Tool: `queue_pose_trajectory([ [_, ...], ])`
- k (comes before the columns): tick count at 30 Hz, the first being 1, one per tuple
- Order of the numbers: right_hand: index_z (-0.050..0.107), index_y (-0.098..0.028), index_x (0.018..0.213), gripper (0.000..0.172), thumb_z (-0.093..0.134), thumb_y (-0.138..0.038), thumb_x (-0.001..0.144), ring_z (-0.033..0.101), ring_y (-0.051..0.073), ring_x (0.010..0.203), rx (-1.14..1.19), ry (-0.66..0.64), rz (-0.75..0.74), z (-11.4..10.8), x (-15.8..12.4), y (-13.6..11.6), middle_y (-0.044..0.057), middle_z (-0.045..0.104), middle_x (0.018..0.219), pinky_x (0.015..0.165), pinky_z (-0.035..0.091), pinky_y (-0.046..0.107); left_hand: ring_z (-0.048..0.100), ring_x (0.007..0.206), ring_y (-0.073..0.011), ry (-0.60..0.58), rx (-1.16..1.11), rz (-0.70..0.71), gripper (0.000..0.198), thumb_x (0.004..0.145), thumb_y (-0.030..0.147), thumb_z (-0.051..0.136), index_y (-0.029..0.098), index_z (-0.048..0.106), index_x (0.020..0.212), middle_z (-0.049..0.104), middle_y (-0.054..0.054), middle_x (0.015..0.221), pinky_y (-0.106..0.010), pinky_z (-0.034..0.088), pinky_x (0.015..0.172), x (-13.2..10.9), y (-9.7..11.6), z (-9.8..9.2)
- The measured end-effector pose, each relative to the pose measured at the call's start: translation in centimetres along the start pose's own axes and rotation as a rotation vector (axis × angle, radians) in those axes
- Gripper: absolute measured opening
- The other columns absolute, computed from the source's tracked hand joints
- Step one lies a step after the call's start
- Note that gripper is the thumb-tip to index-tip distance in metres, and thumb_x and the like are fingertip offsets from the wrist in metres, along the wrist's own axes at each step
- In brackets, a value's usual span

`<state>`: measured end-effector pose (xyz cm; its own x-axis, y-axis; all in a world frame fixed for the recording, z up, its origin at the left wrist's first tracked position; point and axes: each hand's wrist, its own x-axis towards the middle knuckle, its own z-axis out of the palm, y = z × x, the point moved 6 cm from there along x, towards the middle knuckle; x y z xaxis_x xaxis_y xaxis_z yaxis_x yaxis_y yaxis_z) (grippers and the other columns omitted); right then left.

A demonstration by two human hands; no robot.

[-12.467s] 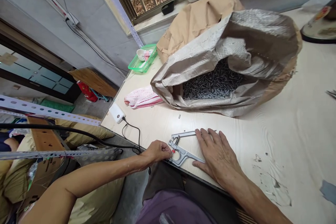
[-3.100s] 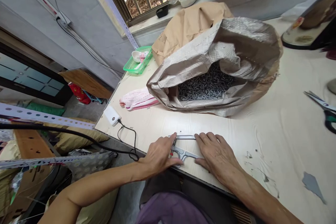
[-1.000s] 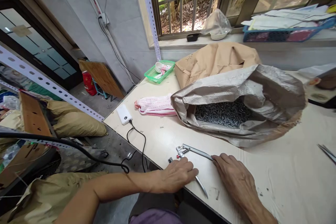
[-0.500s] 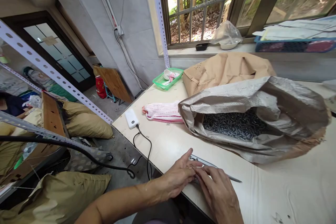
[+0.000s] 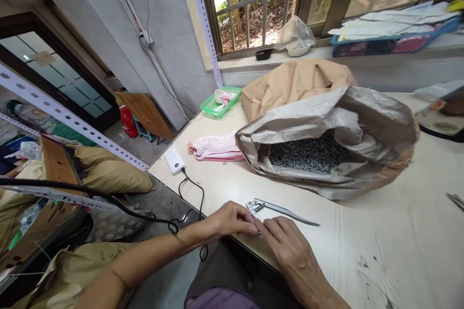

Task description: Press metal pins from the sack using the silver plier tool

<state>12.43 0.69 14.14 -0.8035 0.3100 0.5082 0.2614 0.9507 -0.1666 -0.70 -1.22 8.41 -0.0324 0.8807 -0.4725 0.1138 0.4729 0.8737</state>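
My left hand [image 5: 234, 220] is at the table's front edge, thumb and forefinger pinched together. My right hand [image 5: 292, 246] meets it there, its fingers bent and close together. Whatever is between the fingertips is too small or hidden to name. Just beyond the fingers lies a spring-loaded metal hand tool like pliers [image 5: 288, 211], one grey handle stretching to the right; its other handle is partly covered by my right fingers. Behind it, a grey woven sack [image 5: 290, 125] gapes open, showing many small dark metal pieces [image 5: 308, 154] inside.
A white power bank [image 5: 174, 161] with a black cable, a pink-and-white cloth [image 5: 215, 148] and a green basket [image 5: 208, 107] stand at the left. A brown paper bag [image 5: 297, 82] is behind the sack. Metal tips [image 5: 456, 200] and a scale-like device [image 5: 444, 118] are at the right.
My left fingers have gone from spread to pinched. My hands have shifted slightly, leaving the metal tool's head and spring more visible. The camera view has turned to the right.
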Motion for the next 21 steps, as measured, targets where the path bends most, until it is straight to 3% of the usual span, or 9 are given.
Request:
queue_pose_trajectory([
  [2,0.060,-0.015,0.105,0.027,0.039,-0.011,0.089,0.049,0.016,0.075,0.060,-0.006,0.044,0.1,-0.1,-0.4,0.005,0.059,0.080,0.069,0.040,0.030,0.046,0.053,-0.0081,-0.102,-0.085,-0.130,0.046,0.048,0.051,0.080,0.011,0.063,0.064,0.055,0.003,0.057,-0.022,0.040,0.052,0.1,-0.7,0.0],
  [4,0.061,-0.017,0.103,0.027,0.038,-0.011,0.089,0.050,0.016,0.074,0.113,-0.009,0.092,0.2,-0.2,-0.5,0.004,0.059,0.080,0.066,0.040,0.029,0.045,0.051,-0.0071,-0.127,-0.100,-0.190,0.050,0.042,0.051,0.082,0.011,0.062,0.064,0.055,0.004,0.056,-0.021,0.037,0.049,0.0,-1.0,-0.3],
  [10,0.059,-0.021,0.102,0.024,0.039,-0.015,0.090,0.055,0.014,0.077,0.315,-0.033,0.215,0.9,-0.3,0.5,0.002,0.059,0.082,0.066,0.043,0.025,0.046,0.045,-0.0059,-0.188,-0.132,-0.252,0.050,0.043,0.048,0.083,0.011,0.060,0.068,0.055,0.004,0.053,-0.020,0.037,0.046,-0.3,-0.9,-0.3],
  [15,0.058,-0.015,0.102,0.021,0.048,-0.026,0.088,0.054,0.018,0.077,-0.015,0.007,0.422,1.6,-2.6,2.0,0.006,0.060,0.084,0.068,0.041,0.031,0.048,0.044,-0.0069,0.004,-0.001,-0.042,0.041,0.056,0.043,0.077,0.013,0.056,0.073,0.052,0.006,0.051,-0.019,0.039,0.045,0.6,-0.2,-2.5],
  [18,0.060,-0.017,0.083,0.015,0.047,-0.023,0.088,0.050,0.017,0.070,-0.145,-0.033,0.450,2.7,-4.3,1.7,0.004,0.056,0.075,0.065,0.035,0.032,0.050,0.045,-0.0087,0.035,0.094,-0.051,0.034,0.060,0.039,0.074,0.013,0.058,0.074,0.055,0.004,0.053,-0.021,0.041,0.049,1.0,-0.7,-3.2],
  [21,0.055,-0.019,0.070,0.023,0.042,-0.013,0.088,0.045,0.015,0.065,-0.109,-0.041,0.420,3.2,-5.4,1.3,0.003,0.052,0.070,0.063,0.032,0.030,0.053,0.055,-0.0108,0.084,0.192,-0.079,0.029,0.060,0.036,0.072,0.011,0.064,0.073,0.060,-0.001,0.060,-0.022,0.040,0.055,1.2,-1.3,-3.7],
])
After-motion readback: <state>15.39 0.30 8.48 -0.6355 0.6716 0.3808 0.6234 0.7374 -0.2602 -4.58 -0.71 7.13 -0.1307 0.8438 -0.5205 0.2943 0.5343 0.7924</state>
